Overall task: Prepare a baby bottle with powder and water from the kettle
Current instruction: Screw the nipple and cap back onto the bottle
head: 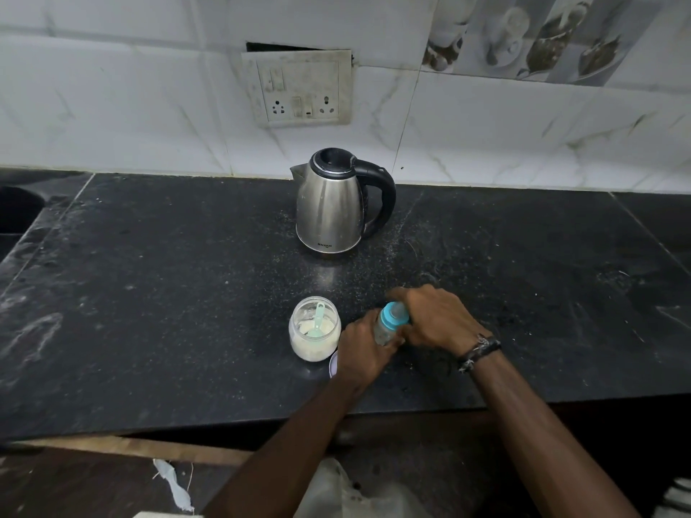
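A clear baby bottle (385, 329) with a blue collar stands on the black counter (168, 293). My left hand (364, 349) grips its body from the left. My right hand (437, 317) curls round the blue top from the right. Just left of the bottle stands an open clear jar (315, 330) of white powder with a pale green scoop inside. The jar's lid (334, 364) lies partly hidden behind my left hand. A steel kettle (332, 207) with a black handle and closed lid stands farther back.
A tiled wall with a socket panel (299, 87) rises behind the kettle. A sink edge (18, 211) shows at the far left. The counter's front edge runs below my forearms. Powder specks dust the counter around the kettle.
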A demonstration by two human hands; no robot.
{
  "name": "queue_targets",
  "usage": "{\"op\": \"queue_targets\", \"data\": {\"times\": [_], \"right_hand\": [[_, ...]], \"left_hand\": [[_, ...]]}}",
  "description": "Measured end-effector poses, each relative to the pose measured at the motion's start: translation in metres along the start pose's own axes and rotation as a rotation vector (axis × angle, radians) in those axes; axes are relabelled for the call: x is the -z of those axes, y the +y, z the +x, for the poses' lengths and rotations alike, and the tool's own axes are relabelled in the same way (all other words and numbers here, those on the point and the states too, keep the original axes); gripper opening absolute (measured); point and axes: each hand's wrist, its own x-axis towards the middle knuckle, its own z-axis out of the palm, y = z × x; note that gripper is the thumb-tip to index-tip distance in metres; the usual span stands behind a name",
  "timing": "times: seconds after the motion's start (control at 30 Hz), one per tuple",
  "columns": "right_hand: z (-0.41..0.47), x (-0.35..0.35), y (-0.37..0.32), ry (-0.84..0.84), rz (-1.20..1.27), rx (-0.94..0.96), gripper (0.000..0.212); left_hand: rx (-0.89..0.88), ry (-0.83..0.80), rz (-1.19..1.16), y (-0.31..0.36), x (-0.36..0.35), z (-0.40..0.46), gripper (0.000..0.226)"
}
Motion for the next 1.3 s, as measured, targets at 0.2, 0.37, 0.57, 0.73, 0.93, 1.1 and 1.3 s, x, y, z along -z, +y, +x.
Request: {"op": "queue_targets", "data": {"times": [0.2, 0.37, 0.57, 0.73, 0.93, 1.1, 1.3], "right_hand": [[0.005, -0.01, -0.002, 0.182, -0.095, -0.071, 0.05], [0.008, -0.009, 0.01, 0.08, 0.003, -0.028, 0.053], [0.01, -0.018, 0.012, 0.159, 0.073, -0.004, 0.044], [0.006, -0.026, 0.004, 0.232, 0.114, -0.137, 0.05], [0.002, -0.03, 0.003, 0.238, 0.066, -0.134, 0.055], [0.002, -0.025, 0.018, 0.174, 0.135, 0.019, 0.046], [-0.001, -0.042, 0.004, 0.33, 0.213, -0.132, 0.046]], "left_hand": [[0.018, -0.027, 0.008, -0.001, -0.001, 0.001, 0.051], [0.011, -0.024, 0.003, -0.002, -0.001, 0.001, 0.056], [0.006, -0.014, 0.043, -0.004, -0.003, 0.003, 0.053], [-0.004, -0.005, 0.042, -0.003, -0.002, 0.001, 0.048], [-0.007, -0.003, 0.028, -0.004, -0.002, 0.002, 0.047], [-0.01, -0.016, 0.001, -0.004, -0.001, 0.002, 0.056], [-0.001, -0.009, 0.011, 0.0, 0.0, -0.002, 0.043]]}}
